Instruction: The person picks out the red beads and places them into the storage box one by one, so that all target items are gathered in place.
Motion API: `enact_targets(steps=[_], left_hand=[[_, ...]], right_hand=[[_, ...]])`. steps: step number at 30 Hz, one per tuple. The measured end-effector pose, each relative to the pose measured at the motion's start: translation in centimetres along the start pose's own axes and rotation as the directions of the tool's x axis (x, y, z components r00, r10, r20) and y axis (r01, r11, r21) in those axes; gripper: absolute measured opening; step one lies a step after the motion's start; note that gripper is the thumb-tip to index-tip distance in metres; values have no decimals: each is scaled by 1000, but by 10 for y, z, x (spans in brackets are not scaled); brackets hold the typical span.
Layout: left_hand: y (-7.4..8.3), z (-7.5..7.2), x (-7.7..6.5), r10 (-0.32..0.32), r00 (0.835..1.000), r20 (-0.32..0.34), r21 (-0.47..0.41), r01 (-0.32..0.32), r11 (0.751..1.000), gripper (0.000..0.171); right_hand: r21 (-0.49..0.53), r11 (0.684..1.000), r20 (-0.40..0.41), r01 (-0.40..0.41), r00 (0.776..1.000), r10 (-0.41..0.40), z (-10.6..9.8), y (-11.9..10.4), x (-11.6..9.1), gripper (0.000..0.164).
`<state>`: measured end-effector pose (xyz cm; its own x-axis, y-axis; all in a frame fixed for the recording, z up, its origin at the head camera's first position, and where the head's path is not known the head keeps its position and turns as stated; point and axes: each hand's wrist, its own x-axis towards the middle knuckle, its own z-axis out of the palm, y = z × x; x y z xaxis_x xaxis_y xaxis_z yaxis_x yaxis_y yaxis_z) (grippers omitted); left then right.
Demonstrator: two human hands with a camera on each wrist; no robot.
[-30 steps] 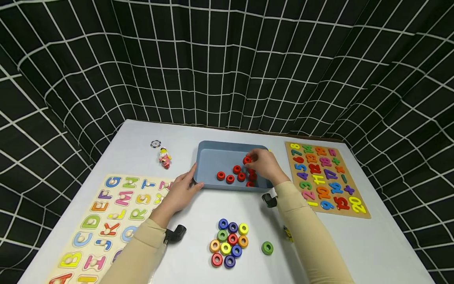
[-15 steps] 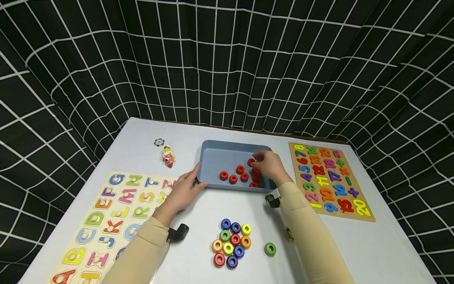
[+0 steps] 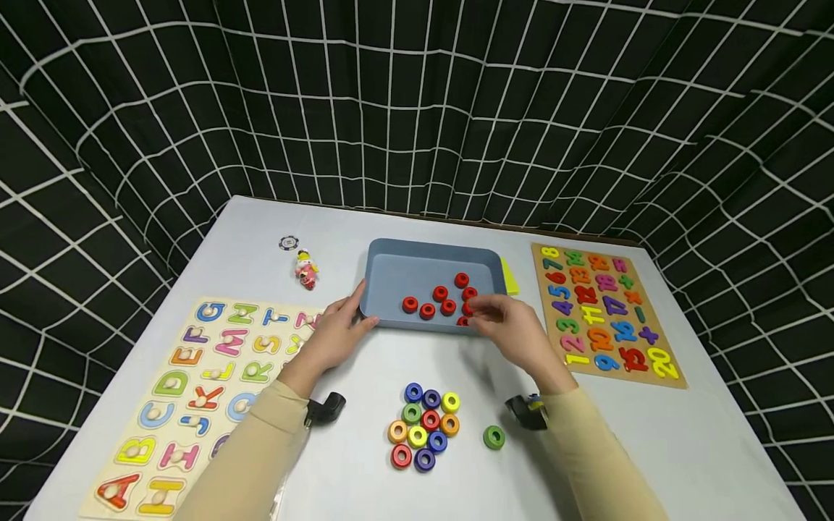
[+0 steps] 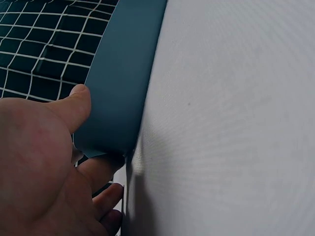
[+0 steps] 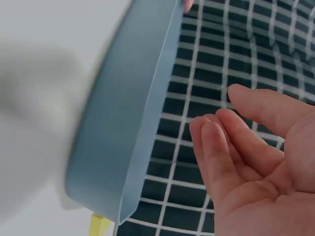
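Observation:
A blue-grey tray (image 3: 417,250) lies at the back of the table, with several red rings (image 3: 439,293) in its right half. At its near left corner, my left hand (image 3: 335,333) grips the tray; the left wrist view has the thumb (image 4: 78,103) against the wall and the fingers bent round the corner. Over the near right edge of the tray hovers my right hand (image 3: 511,333), partly hiding some rings. Its fingers (image 5: 216,147) are loosely bent, apart from the thumb, with nothing between them.
Rings of mixed colours (image 3: 430,420) form a cluster in front of the tray, a green ring (image 3: 494,437) beside it. A letter board (image 3: 189,398) lies left, a number board (image 3: 602,311) right. A small figurine (image 3: 305,270) and a chip (image 3: 289,243) lie back left; something yellow (image 3: 511,278) touches the tray's right side.
My right hand has let go of a red ring, which now rests in the tray, and has drawn back toward the near right edge. The left hand stays at its corner.

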<state>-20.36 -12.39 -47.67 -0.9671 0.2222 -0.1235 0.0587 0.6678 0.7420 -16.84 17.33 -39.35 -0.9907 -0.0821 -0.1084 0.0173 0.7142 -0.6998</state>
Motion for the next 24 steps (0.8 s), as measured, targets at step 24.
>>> enact_targets(steps=[24], left_hand=[[0, -1, 0, -2, 1000, 11, -3, 2, 1000, 74]], right_hand=[[-344, 862, 248, 372, 922, -298, 72, -16, -91, 19]])
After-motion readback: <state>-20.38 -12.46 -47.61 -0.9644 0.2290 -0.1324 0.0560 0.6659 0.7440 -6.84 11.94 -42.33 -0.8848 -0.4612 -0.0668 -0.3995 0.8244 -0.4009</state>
